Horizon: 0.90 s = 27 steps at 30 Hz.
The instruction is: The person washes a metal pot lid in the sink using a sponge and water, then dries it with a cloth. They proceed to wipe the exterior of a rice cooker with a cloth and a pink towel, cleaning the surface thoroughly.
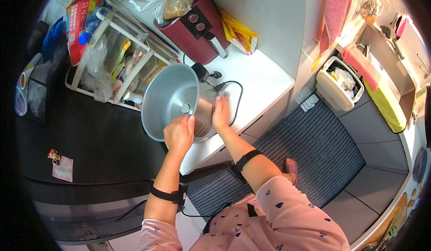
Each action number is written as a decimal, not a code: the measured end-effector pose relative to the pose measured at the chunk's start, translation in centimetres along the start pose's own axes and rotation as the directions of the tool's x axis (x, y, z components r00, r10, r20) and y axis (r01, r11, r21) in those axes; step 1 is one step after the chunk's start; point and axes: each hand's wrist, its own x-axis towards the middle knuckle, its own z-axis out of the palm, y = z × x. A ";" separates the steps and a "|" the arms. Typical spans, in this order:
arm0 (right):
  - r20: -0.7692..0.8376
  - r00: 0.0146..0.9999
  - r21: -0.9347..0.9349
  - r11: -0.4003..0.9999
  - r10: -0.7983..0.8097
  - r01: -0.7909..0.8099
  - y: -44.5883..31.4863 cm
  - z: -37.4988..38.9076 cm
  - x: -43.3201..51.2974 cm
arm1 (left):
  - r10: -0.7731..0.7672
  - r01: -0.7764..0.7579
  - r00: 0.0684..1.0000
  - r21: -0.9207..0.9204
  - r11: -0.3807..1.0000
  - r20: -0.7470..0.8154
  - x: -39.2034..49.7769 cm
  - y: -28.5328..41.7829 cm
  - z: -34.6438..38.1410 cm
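A round electric cooker body (168, 93) with a silver inside and a small round knob (186, 108) at the centre of its base is tilted, its mouth facing left. It rests where the white counter meets the black surface. My left hand (178, 133) is closed on the near rim, thumb over the edge. Against the shiny outer wall lies my right hand (221, 113), palm flat and fingers straight, the fingertips blurred. A black handle (200, 72) sticks out at the far side. Close by, a black power cord (241, 94) with a plug (216, 74) loops over the counter.
Behind stands a dark red air fryer (198, 29) with plastic bags on top. A white rack (111, 56) holding bags sits left, near a blue-capped bottle (88, 32). A yellow packet (239, 32) leans by the wall. Right, a bin (340, 82) hangs above the floor mat (309, 143).
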 end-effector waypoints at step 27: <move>-0.145 0.989 -0.094 0.996 -0.025 0.011 6.9 -2.3 -1.1 | -0.026 0.026 1.000 0.012 1.000 0.006 -0.1 0.5 0.0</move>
